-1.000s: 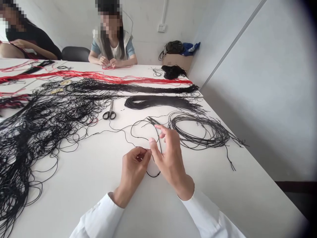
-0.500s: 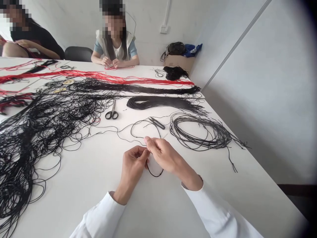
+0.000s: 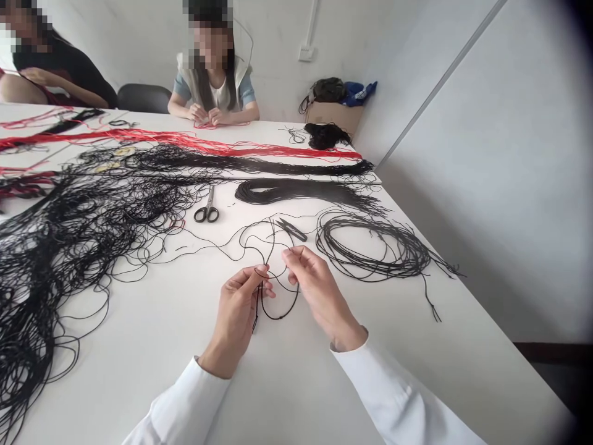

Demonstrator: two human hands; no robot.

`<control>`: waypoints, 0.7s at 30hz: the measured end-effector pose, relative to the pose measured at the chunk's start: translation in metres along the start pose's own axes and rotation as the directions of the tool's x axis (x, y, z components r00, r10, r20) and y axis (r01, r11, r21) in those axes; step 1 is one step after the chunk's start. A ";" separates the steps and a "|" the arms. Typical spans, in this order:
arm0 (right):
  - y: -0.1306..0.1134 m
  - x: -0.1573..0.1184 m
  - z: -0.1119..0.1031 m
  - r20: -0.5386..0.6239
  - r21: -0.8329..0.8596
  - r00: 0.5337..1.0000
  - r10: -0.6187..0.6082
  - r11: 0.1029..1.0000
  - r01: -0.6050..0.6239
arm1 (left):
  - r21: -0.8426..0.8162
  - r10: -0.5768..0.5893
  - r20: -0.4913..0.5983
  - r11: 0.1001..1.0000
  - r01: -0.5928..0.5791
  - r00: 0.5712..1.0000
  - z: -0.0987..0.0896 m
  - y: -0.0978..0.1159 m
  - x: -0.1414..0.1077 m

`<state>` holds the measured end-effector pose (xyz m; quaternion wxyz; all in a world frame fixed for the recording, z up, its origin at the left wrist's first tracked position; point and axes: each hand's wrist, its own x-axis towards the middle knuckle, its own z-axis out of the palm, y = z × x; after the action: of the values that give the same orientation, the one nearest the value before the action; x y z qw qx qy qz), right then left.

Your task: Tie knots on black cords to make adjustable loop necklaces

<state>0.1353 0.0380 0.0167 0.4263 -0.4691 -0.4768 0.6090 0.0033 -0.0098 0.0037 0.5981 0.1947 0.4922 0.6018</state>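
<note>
Between my hands hangs a thin black cord (image 3: 279, 318), bent into loops with small knots on it. My left hand (image 3: 241, 303) pinches it between thumb and forefinger where several strands cross. To the right, my right hand (image 3: 312, 278) is closed in a pinch on the cord too, a short way from the left; its lower fingers are curled. Just beyond my right hand lie small black thread snips (image 3: 293, 230). A loose thin strand runs left from the cord across the white table (image 3: 278, 395).
A large tangle of black cord (image 3: 41, 296) covers the left side. Black-handled scissors (image 3: 207, 213), a folded black hank (image 3: 296, 191) and a coil of black cord (image 3: 370, 269) lie ahead. Red cords (image 3: 185, 141) stretch behind them. Two people sit across the table.
My hands have moved apart from touching each other. The cord now shows spread in loops between them, with crossing strands at my left fingertips.
</note>
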 end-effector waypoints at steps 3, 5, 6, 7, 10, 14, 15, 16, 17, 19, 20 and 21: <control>0.007 -0.003 0.000 -0.027 0.145 0.997 0.066 0.988 -0.061 | 0.024 -0.018 0.027 1.000 0.017 0.999 0.000 -0.001 0.000; 0.008 -0.002 0.000 -0.066 0.199 0.994 0.090 0.977 -0.076 | 0.018 -0.040 0.063 0.999 0.039 0.997 0.000 -0.002 0.000; 0.008 -0.002 0.001 -0.094 0.204 0.991 0.097 0.976 -0.076 | 0.013 -0.052 0.079 0.999 0.051 0.995 0.000 -0.003 0.000; 0.009 -0.002 0.001 -0.125 0.197 0.987 0.099 0.978 -0.073 | 0.008 -0.064 0.095 0.998 0.063 0.993 0.001 -0.004 0.000; 0.012 -0.003 0.004 -0.193 0.139 0.979 0.064 0.990 -0.037 | -0.003 -0.093 0.128 0.996 0.094 0.987 0.002 -0.005 0.000; 0.017 -0.007 0.009 -0.219 0.061 0.976 0.010 0.998 0.003 | -0.013 -0.108 0.148 0.994 0.111 0.983 0.003 -0.005 -0.001; 0.019 -0.008 0.010 -0.220 0.058 0.975 0.012 0.998 0.001 | -0.011 -0.113 0.148 0.993 0.116 0.983 0.003 -0.004 -0.001; 0.020 -0.008 0.011 -0.219 0.063 0.976 0.017 0.998 -0.003 | -0.006 -0.117 0.148 0.993 0.119 0.982 0.003 -0.004 -0.001; 0.021 -0.009 0.011 -0.214 0.074 0.977 0.024 0.997 -0.008 | 0.001 -0.120 0.146 0.993 0.122 0.982 0.004 -0.004 -0.002; 0.022 -0.009 0.012 -0.198 0.094 0.980 0.033 0.996 -0.015 | 0.015 -0.123 0.139 0.992 0.122 0.983 0.004 -0.004 -0.002; 0.022 -0.010 0.012 -0.191 0.091 0.981 0.033 0.996 -0.016 | 0.018 -0.119 0.137 0.993 0.118 0.983 0.004 -0.004 -0.002; 0.022 -0.010 0.012 -0.189 0.077 0.982 0.030 0.997 -0.015 | 0.021 -0.113 0.136 0.994 0.111 0.984 0.004 -0.004 -0.001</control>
<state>0.1236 0.0220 -0.0023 0.4803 -0.5141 -0.4054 0.5837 0.0090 -0.0105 0.0026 0.6621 0.2114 0.4641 0.5491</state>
